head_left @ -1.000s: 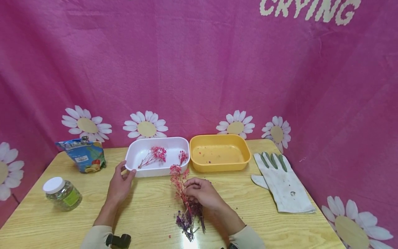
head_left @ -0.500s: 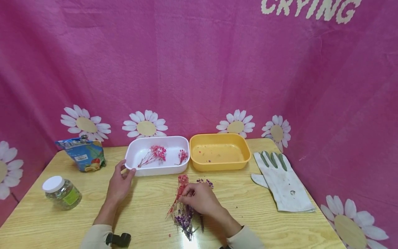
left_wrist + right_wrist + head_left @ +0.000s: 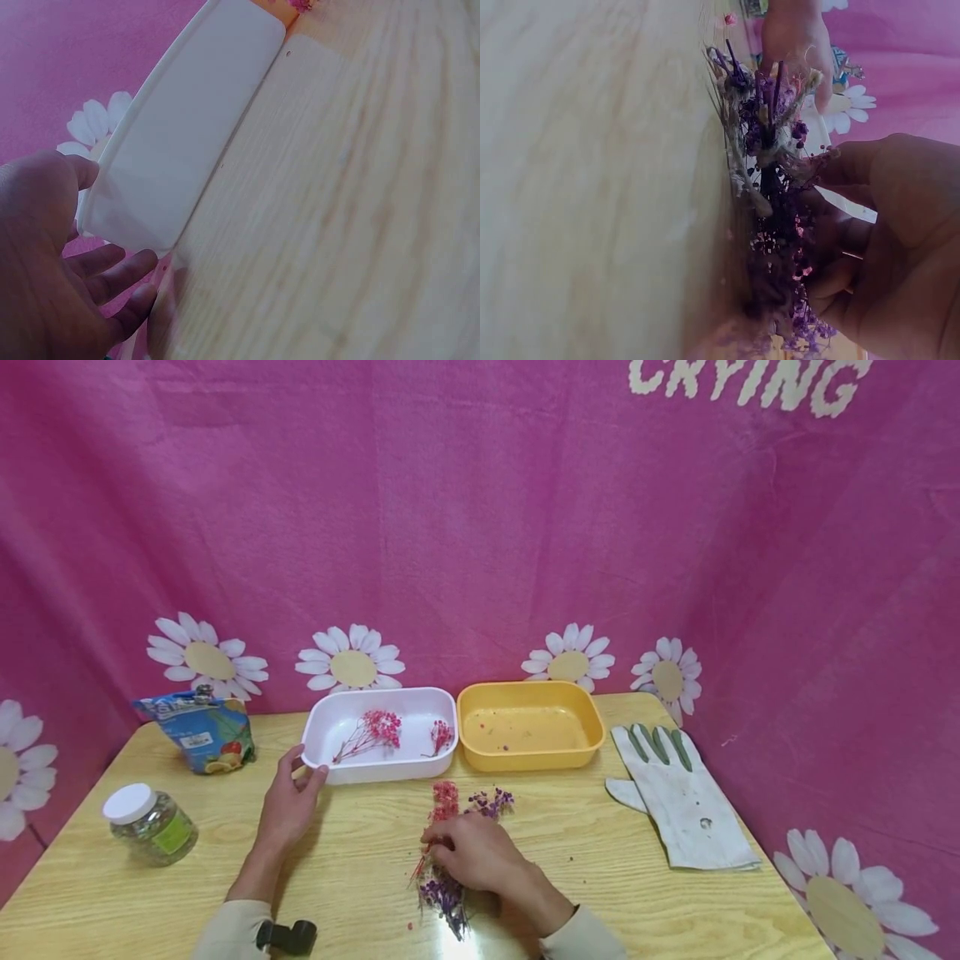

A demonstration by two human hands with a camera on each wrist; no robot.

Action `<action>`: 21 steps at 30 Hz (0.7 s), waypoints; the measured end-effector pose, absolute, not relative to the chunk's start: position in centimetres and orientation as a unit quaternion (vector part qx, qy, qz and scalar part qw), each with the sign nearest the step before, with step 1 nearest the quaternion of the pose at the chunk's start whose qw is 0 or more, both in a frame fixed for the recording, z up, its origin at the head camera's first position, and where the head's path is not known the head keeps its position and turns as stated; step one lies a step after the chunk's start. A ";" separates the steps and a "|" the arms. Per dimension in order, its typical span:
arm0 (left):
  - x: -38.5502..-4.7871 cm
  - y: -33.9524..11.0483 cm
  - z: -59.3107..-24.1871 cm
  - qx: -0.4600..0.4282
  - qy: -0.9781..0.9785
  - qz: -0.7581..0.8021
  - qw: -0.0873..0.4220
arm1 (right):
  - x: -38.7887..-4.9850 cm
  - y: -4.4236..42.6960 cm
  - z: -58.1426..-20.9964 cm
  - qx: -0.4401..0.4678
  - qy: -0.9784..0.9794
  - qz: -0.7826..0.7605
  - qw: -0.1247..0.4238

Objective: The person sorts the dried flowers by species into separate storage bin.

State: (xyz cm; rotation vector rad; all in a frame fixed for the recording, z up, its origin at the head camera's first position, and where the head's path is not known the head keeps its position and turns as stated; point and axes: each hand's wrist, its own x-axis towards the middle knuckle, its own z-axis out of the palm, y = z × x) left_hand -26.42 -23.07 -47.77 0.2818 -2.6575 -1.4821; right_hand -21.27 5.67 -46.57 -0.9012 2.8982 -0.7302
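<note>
My left hand holds the near left corner of a white plastic tray, its thumb at the front wall and fingers round the end. Inside that tray lie a larger sprig of pink dried flowers and a smaller pink sprig. My right hand is low over a bunch of dried flowers, fingers curled at the stems. Red-pink heads show beyond its fingertips, and purple heads nearer me. In the right wrist view, purple dried flowers lie against the fingers, which hide part of the bunch.
A yellow tray with small crumbs touches the white one. To the right lies a pair of work gloves. On the left stand a blue pouch and a white-lidded jar. A curtain backs the table.
My right hand has drawn back towards me with the pink-red sprig, which now lies lower, away from the white tray. Purple heads have come into sight beyond the hand. My left hand stays put.
</note>
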 end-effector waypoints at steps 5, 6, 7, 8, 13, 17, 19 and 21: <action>-26.5 -23.1 -47.7 0.093 -0.867 -0.487 0.037 | -21.4 5.8 -46.8 -0.273 0.930 -0.244 0.024; -26.5 -23.1 -47.7 0.094 -0.868 -0.487 0.038 | -21.4 5.9 -46.8 -0.268 0.931 -0.246 0.028; -26.5 -23.1 -47.7 0.093 -0.868 -0.486 0.038 | -21.4 5.9 -46.8 -0.263 0.932 -0.246 0.032; -26.5 -23.1 -47.7 0.093 -0.869 -0.485 0.039 | -21.4 6.0 -46.8 -0.258 0.934 -0.247 0.033; -26.5 -23.2 -47.8 0.088 -0.872 -0.478 0.047 | -21.3 6.1 -46.9 -0.235 0.941 -0.241 0.023; -26.5 -23.2 -48.0 0.088 -0.872 -0.480 0.045 | -21.4 6.1 -47.2 -0.215 0.942 -0.256 0.022; -26.6 -23.2 -48.0 0.090 -0.871 -0.481 0.043 | -21.4 6.1 -47.3 -0.203 0.939 -0.275 0.029; -26.5 -23.2 -48.0 0.091 -0.870 -0.482 0.040 | -21.4 6.1 -47.3 -0.189 0.935 -0.297 0.034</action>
